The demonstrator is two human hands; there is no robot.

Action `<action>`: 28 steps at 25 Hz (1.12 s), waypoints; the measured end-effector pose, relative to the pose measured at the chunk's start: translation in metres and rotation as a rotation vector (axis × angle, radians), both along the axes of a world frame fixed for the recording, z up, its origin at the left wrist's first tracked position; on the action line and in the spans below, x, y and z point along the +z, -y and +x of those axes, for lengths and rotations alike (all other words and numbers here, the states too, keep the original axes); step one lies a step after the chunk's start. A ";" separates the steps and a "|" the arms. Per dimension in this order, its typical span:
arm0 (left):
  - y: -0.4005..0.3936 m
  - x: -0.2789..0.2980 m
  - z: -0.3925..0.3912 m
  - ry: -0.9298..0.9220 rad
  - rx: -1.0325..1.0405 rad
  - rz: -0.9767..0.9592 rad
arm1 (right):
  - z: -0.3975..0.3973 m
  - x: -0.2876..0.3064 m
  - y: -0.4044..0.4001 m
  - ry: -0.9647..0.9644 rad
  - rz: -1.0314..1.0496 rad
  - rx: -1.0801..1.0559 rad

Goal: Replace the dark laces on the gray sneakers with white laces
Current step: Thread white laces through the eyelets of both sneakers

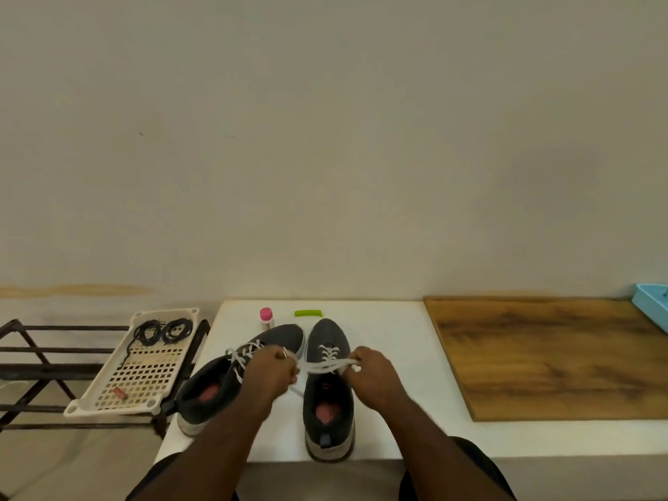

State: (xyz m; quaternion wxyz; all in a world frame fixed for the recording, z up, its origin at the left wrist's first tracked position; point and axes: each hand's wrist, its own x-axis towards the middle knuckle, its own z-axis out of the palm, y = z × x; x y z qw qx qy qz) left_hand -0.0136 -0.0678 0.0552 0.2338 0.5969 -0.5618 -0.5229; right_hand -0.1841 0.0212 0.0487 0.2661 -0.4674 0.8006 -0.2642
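Note:
Two gray sneakers stand on a white table (394, 356), toes pointing away from me. The left sneaker (217, 388) is angled to the right and carries white lacing. The right sneaker (329, 403) stands straight and also has a white lace (327, 365) through its eyelets. My left hand (271, 374) and my right hand (368, 377) each pinch one end of that lace and hold it stretched across the right sneaker's tongue. Two coiled dark laces (162, 331) lie in a white perforated tray (108, 406) to the left.
The tray rests on a black metal rack (36, 356) left of the table. A pink-capped bottle (266, 318) and a green object (308, 313) stand behind the shoes. A wooden board (549, 359) covers the table's right side, with a blue tray (650, 305) at the far right edge.

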 end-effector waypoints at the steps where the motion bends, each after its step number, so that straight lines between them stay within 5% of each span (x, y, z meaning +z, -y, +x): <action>1: -0.005 -0.016 0.000 0.019 -0.040 0.030 | 0.004 -0.012 -0.001 0.008 0.040 0.010; 7: -0.007 -0.039 -0.004 0.091 -0.308 -0.062 | 0.005 -0.036 0.004 -0.130 0.050 0.020; 18: -0.005 -0.049 -0.028 0.307 -0.419 -0.284 | -0.092 -0.027 -0.009 -0.165 0.219 -0.165; 21: 0.005 -0.041 -0.017 0.373 -0.356 -0.416 | -0.083 -0.022 -0.003 -0.388 0.335 -0.095; 24: 0.023 -0.038 0.020 0.594 -0.136 -0.571 | -0.047 -0.005 0.001 -0.665 0.171 -0.035; 28: 0.030 -0.042 0.050 0.560 0.025 -0.380 | 0.017 -0.010 0.009 -0.161 0.008 0.139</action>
